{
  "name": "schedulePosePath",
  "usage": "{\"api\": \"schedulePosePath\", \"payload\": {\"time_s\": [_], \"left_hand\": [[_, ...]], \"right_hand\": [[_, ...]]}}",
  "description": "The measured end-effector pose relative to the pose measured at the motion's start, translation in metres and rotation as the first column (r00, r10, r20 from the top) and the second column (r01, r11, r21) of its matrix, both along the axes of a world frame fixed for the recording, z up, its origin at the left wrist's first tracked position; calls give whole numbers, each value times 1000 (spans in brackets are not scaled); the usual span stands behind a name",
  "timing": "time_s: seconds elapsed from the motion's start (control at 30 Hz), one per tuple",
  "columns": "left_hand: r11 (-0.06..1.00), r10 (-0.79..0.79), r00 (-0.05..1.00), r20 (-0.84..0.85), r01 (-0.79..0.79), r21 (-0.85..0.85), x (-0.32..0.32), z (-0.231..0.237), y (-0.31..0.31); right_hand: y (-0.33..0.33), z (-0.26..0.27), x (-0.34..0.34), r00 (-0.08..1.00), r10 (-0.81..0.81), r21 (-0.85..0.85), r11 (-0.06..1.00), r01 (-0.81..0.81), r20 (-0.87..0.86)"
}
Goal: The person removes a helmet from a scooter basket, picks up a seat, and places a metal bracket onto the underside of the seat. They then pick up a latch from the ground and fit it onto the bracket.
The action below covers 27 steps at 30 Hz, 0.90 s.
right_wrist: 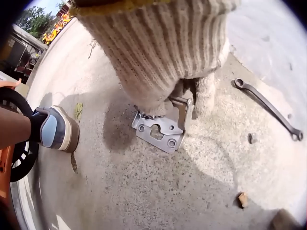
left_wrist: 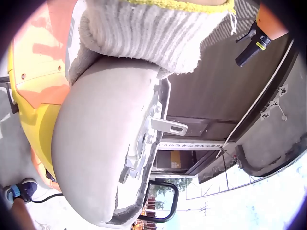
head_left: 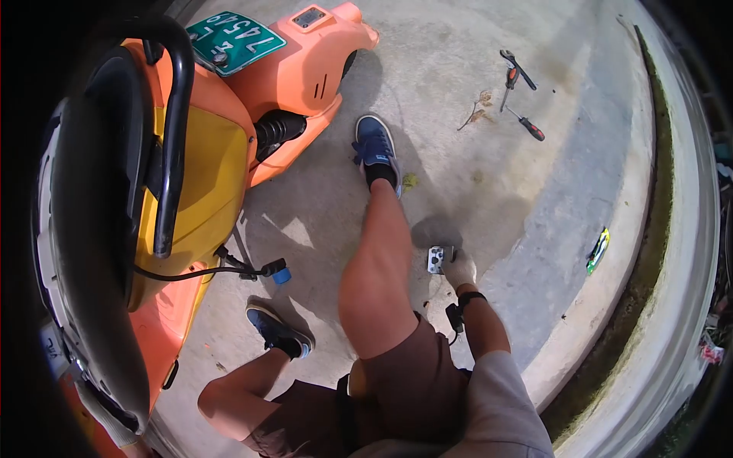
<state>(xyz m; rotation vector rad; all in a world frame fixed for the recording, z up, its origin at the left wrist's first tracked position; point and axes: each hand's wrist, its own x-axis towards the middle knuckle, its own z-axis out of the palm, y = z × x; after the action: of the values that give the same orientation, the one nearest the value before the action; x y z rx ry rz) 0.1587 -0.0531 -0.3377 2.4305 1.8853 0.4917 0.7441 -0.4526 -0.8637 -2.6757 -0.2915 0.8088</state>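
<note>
My left hand [left_wrist: 139,36], in a white knitted glove, grips the end of the scooter's raised seat [left_wrist: 96,129]; its fingertips are hidden behind the seat. A slotted metal tab [left_wrist: 168,126] sticks out from the seat's underside. Low over the concrete, my gloved right hand [head_left: 460,270] holds a silver metal latch bracket [right_wrist: 158,134] by its upright side. Holes and a central notch show in the bracket's plate, while the palm covers its upper part. Right of this hand lie a double-ended ring spanner [right_wrist: 268,108] and a small metal piece [right_wrist: 252,138].
The orange and yellow scooter [head_left: 198,160] stands at left with a black grab rail [head_left: 179,137]. A cable with a blue-ended plug [head_left: 281,275] hangs from it. Screwdrivers [head_left: 531,128] lie at upper right, a green packet [head_left: 598,250] near the gutter [head_left: 663,191].
</note>
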Motion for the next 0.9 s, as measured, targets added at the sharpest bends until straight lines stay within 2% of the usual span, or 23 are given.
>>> {"api": "schedulePosePath", "payload": {"time_s": [0.07, 0.1, 0.13, 0.2, 0.33, 0.47, 0.53, 0.57, 0.6, 0.63, 0.67, 0.7, 0.73, 0.77, 0.8, 0.87, 0.9], "left_hand": [[951, -221, 958, -181, 253, 179, -19, -4, 4], [924, -269, 936, -228, 318, 214, -21, -6, 3], [891, -311, 909, -277, 380, 248, -20, -8, 2], [936, -267, 956, -121, 287, 205, -13, -10, 0], [956, -196, 980, -21, 195, 217, 7, -14, -8], [1000, -20, 950, 313, 12, 27, 37, -11, -14], [999, 33, 918, 396, -24, -28, 39, -11, -8], [999, -28, 950, 312, 37, -22, 34, -11, -2], [995, -91, 969, 228, 98, -18, 27, -12, 6], [991, -35, 880, 474, 91, -95, 31, -17, 9], [984, 38, 705, 708, 98, -151, 34, -23, 13], [978, 111, 484, 868, 101, -181, 55, -25, 10], [951, 261, 246, 933, 102, -293, 75, -23, -1], [919, 386, -27, 922, 98, -382, 113, -18, -18], [939, 326, 44, 944, 96, -329, 125, -23, -26], [941, 317, -90, 944, 153, -302, 149, -29, -46], [944, 313, -125, 941, 150, -294, 152, -34, -49]], "right_hand": [[4, 10, -1, 998, -10, -45, 999, 7, -62], [9, 22, -1, 996, 63, -107, 992, -68, -56], [14, 35, -1, 997, 63, -109, 992, -68, -52], [25, 56, 0, 976, 204, -102, 972, -212, -81], [30, 63, -3, 976, 197, -76, 976, -204, -93], [25, 67, -6, 982, 181, -78, 980, -185, -56], [13, 64, -1, 981, 188, -87, 978, -192, -44], [6, 65, 0, 981, 191, -85, 978, -193, -34], [0, 70, 1, 992, 127, -57, 990, -128, -17], [-3, 78, 4, 998, 63, -24, 998, -63, 2], [-7, 86, 7, 998, 65, -14, 998, -65, 20], [-11, 100, 11, 999, 38, 82, 996, -39, 11], [-15, 112, 17, 1000, 15, 178, 984, -14, 0], [-20, 119, 24, 995, 65, 236, 968, -79, 70], [-18, 138, 32, 993, 67, 246, 965, -89, 94], [-18, 182, 44, 982, 26, 438, 897, 60, -188], [-17, 200, 47, 979, 40, 541, 837, 76, -198]]}}
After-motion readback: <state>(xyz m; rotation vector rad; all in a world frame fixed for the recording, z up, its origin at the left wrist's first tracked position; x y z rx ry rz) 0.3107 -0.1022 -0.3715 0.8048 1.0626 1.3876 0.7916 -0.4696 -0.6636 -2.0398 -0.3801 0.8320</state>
